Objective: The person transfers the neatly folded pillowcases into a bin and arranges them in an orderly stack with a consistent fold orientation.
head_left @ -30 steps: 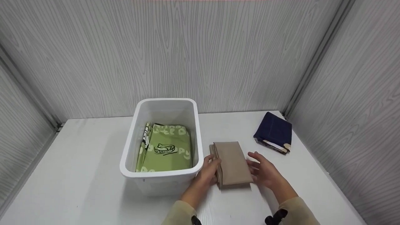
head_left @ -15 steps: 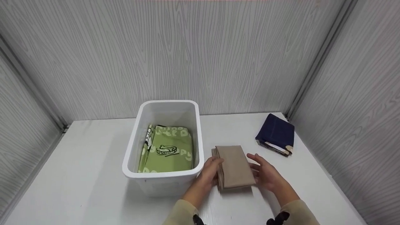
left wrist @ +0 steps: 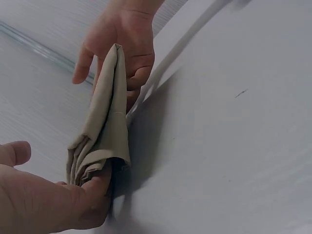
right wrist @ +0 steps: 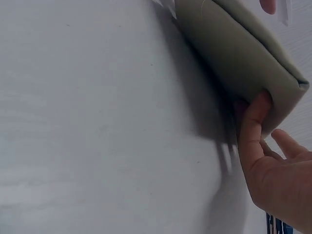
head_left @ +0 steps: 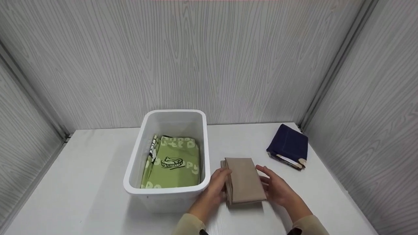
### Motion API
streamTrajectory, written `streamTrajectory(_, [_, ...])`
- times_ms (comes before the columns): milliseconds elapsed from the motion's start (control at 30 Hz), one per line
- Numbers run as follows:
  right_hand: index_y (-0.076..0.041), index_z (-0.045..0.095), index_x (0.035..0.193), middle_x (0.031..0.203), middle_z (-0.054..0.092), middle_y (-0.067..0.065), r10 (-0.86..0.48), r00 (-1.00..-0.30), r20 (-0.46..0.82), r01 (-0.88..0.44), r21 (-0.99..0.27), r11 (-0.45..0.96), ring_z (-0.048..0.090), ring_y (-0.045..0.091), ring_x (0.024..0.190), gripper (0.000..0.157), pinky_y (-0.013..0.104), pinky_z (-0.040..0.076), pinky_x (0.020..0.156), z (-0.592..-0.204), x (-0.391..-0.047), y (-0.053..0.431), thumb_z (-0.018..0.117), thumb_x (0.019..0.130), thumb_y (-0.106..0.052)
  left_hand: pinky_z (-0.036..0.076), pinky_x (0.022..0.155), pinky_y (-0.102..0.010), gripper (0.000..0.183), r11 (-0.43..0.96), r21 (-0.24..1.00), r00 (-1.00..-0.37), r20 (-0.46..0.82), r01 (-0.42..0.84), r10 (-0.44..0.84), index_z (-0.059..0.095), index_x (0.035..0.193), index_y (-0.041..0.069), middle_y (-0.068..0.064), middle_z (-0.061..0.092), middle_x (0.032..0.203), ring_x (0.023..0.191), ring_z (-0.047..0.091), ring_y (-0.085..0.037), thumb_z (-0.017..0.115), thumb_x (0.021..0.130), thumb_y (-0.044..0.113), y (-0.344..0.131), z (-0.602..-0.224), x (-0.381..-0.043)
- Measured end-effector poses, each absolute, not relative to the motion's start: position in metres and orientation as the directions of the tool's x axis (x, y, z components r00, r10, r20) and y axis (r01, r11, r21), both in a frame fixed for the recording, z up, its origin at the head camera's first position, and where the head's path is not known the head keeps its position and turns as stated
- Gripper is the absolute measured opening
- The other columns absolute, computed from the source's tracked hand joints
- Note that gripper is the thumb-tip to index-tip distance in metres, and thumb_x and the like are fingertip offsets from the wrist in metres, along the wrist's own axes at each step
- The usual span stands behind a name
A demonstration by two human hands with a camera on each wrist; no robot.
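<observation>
A tan folded cloth (head_left: 246,181) stands out just above the white table, to the right of a white bin (head_left: 168,190). On its left edge is my left hand (head_left: 214,186), fingers curled under the folds and thumb over the top side. The left wrist view shows those fingers (left wrist: 95,190) tucked beneath the layered edge. My right hand (head_left: 279,189) supports the opposite edge; its fingertips (right wrist: 261,105) press the cloth's underside while the thumb sticks out apart from it. Inside the bin lies a green printed folded cloth (head_left: 174,176).
A navy folded cloth (head_left: 289,143) with a patterned edge lies at the back right of the table (head_left: 98,176). Grey wood-grain panels (head_left: 176,58) enclose the table at the back and on both sides.
The head view has shifted slightly, so everything sits lower in it. Both hands and the tan cloth keep nearly the same place beside the bin.
</observation>
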State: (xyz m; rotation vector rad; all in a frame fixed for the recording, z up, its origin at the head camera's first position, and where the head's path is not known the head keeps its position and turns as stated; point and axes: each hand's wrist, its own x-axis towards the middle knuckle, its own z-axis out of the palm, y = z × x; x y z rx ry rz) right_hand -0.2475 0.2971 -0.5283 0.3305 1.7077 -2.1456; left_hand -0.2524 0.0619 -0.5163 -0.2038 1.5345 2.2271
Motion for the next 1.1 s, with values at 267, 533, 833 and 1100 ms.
streamTrajectory(267, [-0.02,0.031,0.157,0.163,0.018,0.021,-0.137,-0.894,-0.426,0.446,-0.872,-0.203,0.029,0.038,0.146,0.062,0.047,0.043,0.107,-0.531,-0.247,0.298,0.042,0.104,-0.049,0.056,0.075,-0.039,0.057,-0.298,0.826,-0.87,-0.396,-0.478,0.295,0.041,0.144,0.011,-0.016,0.055,0.115,0.098,0.061,-0.025,0.058,0.094,0.032,0.063,-0.515,-0.256])
streamTrajectory(533, [-0.023,0.028,0.159,0.163,0.019,0.014,-0.209,-0.904,-0.373,0.405,-0.903,-0.14,0.046,0.029,0.133,0.063,0.036,0.05,0.096,-0.532,-0.243,0.297,0.054,0.101,-0.026,0.051,0.086,-0.038,0.06,-0.229,0.849,-0.86,-0.397,-0.477,0.32,0.039,0.147,0.009,-0.017,0.046,0.131,0.111,0.053,-0.026,0.056,0.095,0.034,0.069,-0.512,-0.252])
streamTrajectory(833, [-0.025,0.018,0.161,0.149,0.035,0.008,-0.305,-0.919,-0.25,0.356,-0.858,-0.37,0.061,0.019,0.112,0.074,0.032,0.055,0.086,-0.522,-0.24,0.302,0.047,0.098,0.001,0.051,0.08,-0.036,0.059,-0.382,0.763,-0.84,-0.377,-0.521,0.391,0.039,0.144,0.013,-0.014,0.047,0.119,0.102,0.055,-0.024,0.054,0.093,0.038,0.073,-0.519,-0.258])
streamTrajectory(1100, [-0.025,0.023,0.159,0.148,0.034,0.009,-0.283,-0.92,-0.272,0.35,-0.894,-0.279,0.059,0.02,0.112,0.075,0.034,0.054,0.088,-0.521,-0.242,0.306,0.051,0.095,0.001,0.051,0.086,-0.037,0.061,-0.467,0.696,-0.828,-0.36,-0.545,0.43,0.035,0.149,0.019,-0.02,0.049,0.132,0.111,0.056,-0.025,0.05,0.096,0.046,0.07,-0.529,-0.267])
